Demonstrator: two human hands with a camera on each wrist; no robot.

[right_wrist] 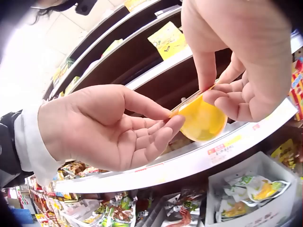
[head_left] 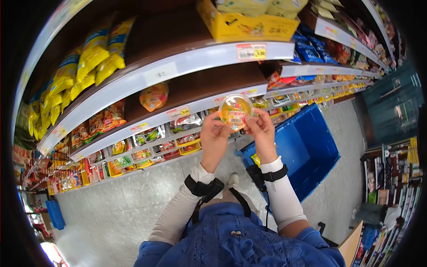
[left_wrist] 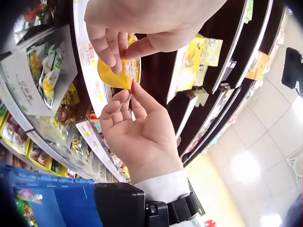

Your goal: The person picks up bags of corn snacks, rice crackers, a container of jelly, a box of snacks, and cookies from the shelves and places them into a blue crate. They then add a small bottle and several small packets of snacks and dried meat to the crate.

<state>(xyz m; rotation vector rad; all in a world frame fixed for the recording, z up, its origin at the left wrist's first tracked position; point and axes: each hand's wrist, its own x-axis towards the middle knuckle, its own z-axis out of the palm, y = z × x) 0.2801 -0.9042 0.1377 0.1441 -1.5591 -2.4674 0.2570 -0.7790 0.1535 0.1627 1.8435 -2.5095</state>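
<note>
Both hands hold a round, clear-topped jelly cup [head_left: 235, 109] with orange-yellow contents and a printed label, out in front of the shelves. The left hand [head_left: 214, 139] pinches one side of its rim between thumb and fingers. On the opposite side, the right hand [head_left: 263, 133] pinches the rim too. From the right wrist view, the cup's rounded yellow body [right_wrist: 204, 124] hangs below the lid, between the two hands. A similar orange cup [head_left: 153, 97] sits on the brown shelf to the left.
A blue basket [head_left: 307, 138] stands on the floor at the right, a yellow packet [head_left: 255, 159] inside its near edge. Shelves bear yellow snack bags [head_left: 95, 51], a yellow carton [head_left: 253, 26] and trays of small packets. Price-tag rails [head_left: 160, 73] edge the shelves.
</note>
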